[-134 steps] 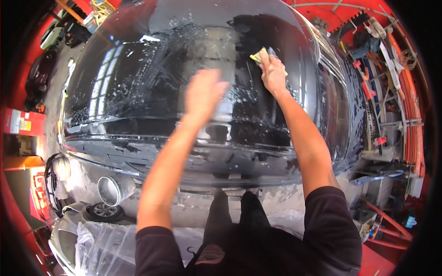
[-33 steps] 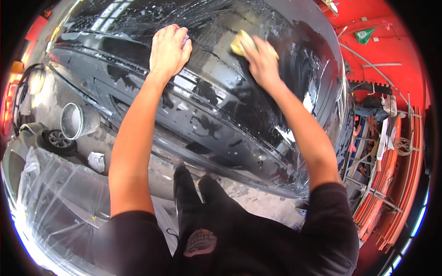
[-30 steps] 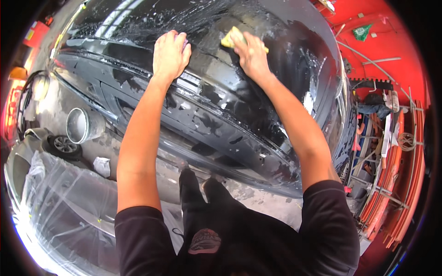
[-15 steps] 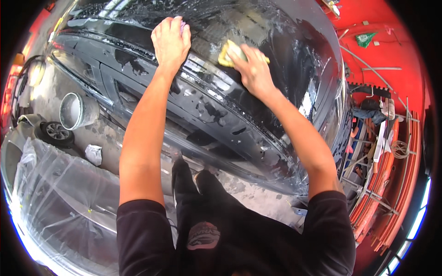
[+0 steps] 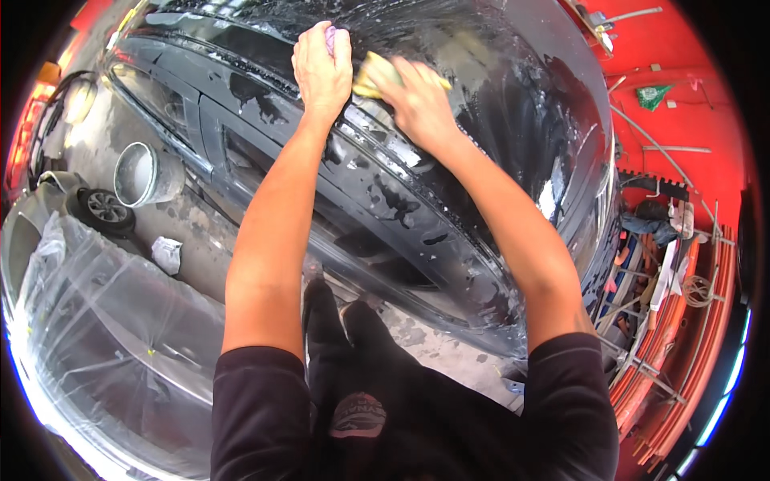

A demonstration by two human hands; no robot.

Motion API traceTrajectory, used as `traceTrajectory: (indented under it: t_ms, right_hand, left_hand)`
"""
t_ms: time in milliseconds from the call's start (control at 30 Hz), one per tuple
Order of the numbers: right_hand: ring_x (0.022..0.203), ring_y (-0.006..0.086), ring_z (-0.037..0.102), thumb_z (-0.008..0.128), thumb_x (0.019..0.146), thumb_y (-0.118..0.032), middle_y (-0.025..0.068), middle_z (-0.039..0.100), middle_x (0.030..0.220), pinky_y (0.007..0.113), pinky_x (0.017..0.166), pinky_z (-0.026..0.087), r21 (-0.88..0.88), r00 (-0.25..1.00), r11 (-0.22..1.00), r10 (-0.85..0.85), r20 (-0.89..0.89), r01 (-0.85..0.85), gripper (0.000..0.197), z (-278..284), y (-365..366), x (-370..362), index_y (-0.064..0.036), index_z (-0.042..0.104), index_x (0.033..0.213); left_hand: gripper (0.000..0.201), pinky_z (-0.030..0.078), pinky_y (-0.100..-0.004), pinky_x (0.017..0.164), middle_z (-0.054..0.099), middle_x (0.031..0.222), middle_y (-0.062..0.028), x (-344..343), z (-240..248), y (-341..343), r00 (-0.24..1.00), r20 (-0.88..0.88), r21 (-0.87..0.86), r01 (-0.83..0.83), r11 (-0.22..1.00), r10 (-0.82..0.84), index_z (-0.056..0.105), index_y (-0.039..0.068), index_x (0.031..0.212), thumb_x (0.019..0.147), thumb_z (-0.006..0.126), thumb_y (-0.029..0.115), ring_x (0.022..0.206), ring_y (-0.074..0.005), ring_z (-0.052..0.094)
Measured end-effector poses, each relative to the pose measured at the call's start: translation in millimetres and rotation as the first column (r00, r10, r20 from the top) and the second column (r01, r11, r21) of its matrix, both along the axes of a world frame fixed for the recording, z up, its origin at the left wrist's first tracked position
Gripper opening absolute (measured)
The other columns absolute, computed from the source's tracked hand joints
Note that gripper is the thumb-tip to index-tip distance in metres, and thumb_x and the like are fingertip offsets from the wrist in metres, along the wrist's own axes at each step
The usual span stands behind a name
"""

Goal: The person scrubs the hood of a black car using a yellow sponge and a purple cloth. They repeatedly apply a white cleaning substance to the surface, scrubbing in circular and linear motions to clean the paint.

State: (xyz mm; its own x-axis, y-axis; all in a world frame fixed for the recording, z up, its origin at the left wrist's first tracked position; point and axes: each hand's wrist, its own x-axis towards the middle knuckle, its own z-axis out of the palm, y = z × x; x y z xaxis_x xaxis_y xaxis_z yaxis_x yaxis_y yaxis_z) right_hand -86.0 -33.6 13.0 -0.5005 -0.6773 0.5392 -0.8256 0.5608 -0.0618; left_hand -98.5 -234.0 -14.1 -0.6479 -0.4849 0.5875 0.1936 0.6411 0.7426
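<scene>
Yellow pad (image 5: 370, 74) meets wet roof (image 5: 513, 104) of a dark car

Closest to me is the worker's black shirt (image 5: 473, 433), with two bare forearms reaching out from its short sleeves. The left hand (image 5: 322, 80) is by the near edge of the roof, its fingers closed on a small purple piece (image 5: 330, 40) that peeks out beside the thumb. Just beside it, the right hand (image 5: 421, 108) is blurred, its fingers stretched over the yellow pad and gripping it against the roof; I can't tell if that's cloth or sponge. Whitish streaks and droplets cover the dark surface around both hands. Down on the left, clear plastic sheeting (image 5: 104, 321) drapes another car. Past it stand a loose-looking wheel (image 5: 106, 206) and a grey bucket (image 5: 150, 176). Over on the right, long orange bars (image 5: 674, 345) lie on a rack, and a green bag (image 5: 653, 97) hangs against the red wall (image 5: 682, 64).
</scene>
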Motion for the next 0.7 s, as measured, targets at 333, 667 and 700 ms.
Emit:
traceTrajectory:
  t_ms: [333,667,700]
  right_hand:
    - [0.122,0.0444,0.062,0.073,0.081,0.002,0.022,0.063,0.138,0.053,0.106,0.049,0.105,1.0,0.994,-0.009,0.025,0.006,0.065,11.7,48.7,13.1,-0.0154,0.072,0.144]
    - [0.125,0.0483,0.063,0.078,0.079,0.002,0.0263,0.063,0.142,0.055,0.105,0.05,0.124,0.955,0.97,-0.231,0.185,0.211,0.07,-9.7,192.3,121.2,-0.0157,0.07,0.147]
    - [0.128,0.0489,0.062,0.074,0.08,0.004,0.027,0.062,0.144,0.055,0.107,0.049,0.136,0.951,0.97,-0.227,0.21,0.202,0.071,-5.1,195.3,122.8,-0.0161,0.07,0.147]
  left_hand:
    - [0.046,0.045,-0.0488,0.113,0.071,0.133,-0.0197,-0.7,6.1,7.4,0.997,0.02,0.005,0.073,0.997,-0.073,0.067,0.002,0.137,0.111,0.058,0.039,0.125,-0.039,0.065]
    - [0.044,0.043,-0.0487,0.114,0.072,0.123,-0.015,1.3,-0.6,3.2,0.997,0.068,-0.136,0.037,0.99,-0.028,0.07,0.005,0.132,0.102,0.072,0.038,0.119,-0.0348,0.065]
    - [0.044,0.042,-0.0491,0.115,0.072,0.122,-0.0149,-2.2,2.0,5.5,0.998,0.048,-0.159,0.036,0.987,-0.029,0.071,0.005,0.131,0.101,0.073,0.037,0.118,-0.0346,0.065]
